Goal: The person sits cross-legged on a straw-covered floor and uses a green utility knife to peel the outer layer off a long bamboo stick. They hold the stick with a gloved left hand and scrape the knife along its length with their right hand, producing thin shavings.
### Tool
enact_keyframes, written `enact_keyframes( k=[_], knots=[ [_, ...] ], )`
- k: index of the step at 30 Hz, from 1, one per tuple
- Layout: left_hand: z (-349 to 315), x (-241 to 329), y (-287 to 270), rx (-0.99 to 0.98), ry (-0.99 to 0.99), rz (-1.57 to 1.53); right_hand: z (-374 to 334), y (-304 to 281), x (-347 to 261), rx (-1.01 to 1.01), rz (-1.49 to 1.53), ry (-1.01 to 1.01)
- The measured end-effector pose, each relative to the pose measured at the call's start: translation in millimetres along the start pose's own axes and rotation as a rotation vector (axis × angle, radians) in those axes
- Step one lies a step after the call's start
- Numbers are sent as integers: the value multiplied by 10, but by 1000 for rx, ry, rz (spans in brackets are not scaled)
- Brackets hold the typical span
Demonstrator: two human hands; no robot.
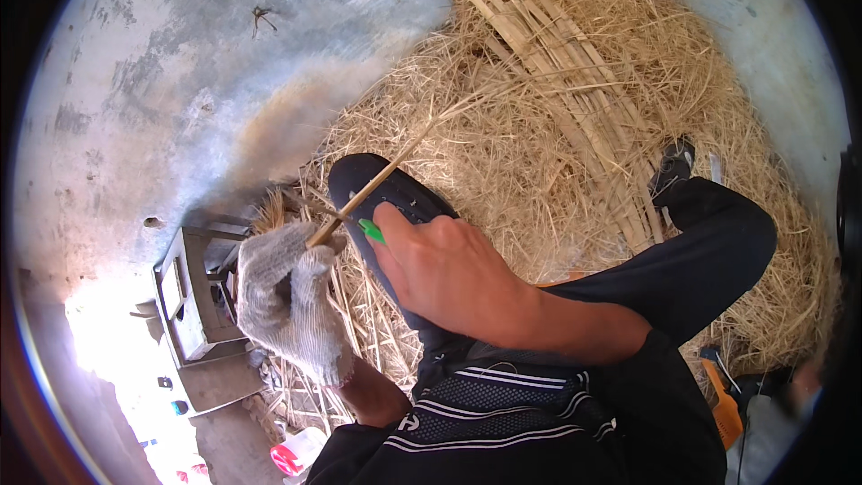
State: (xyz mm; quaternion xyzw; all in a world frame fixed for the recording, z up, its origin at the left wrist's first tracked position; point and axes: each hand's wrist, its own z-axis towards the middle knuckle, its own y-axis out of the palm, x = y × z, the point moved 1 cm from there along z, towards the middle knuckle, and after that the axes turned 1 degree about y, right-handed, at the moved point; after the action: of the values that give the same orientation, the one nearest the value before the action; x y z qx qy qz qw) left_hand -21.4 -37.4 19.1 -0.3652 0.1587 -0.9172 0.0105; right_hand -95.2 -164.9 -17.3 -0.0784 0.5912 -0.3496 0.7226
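Note:
My left hand [292,301], in a pale knitted glove, is closed round the near end of a thin bamboo strip [388,169]. The strip slants up and to the right over my dark-trousered knee, and its far end blends into the shavings. My bare right hand [453,265] grips a green-handled knife [371,231] close beside the glove. A narrow dark blade seems to cross the strip just above the gloved fingers; its edge is too small to make out.
A bundle of split bamboo strips [575,81] lies on a deep spread of pale shavings [503,180]. Concrete walls [180,81] flank it. At left stands a wooden stool-like frame [193,296], with a white and red container [301,451] nearer me. Something orange [725,409] is at lower right.

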Motion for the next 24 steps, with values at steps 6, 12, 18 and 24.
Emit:
enact_keyframes(
  k=[6,12,18,24],
  knots=[
    [2,-103,-56,11,-10,78,127,273,174,-110,-120,233],
    [0,-40,6,114,59,120,204,456,1537,-65,-266,468],
    [-79,118,-79,280,63,-51,149,-367,49,-122,107,186],
    [-26,94,115,237,28,-24,99,171,339,-29,52,131]
  ],
)
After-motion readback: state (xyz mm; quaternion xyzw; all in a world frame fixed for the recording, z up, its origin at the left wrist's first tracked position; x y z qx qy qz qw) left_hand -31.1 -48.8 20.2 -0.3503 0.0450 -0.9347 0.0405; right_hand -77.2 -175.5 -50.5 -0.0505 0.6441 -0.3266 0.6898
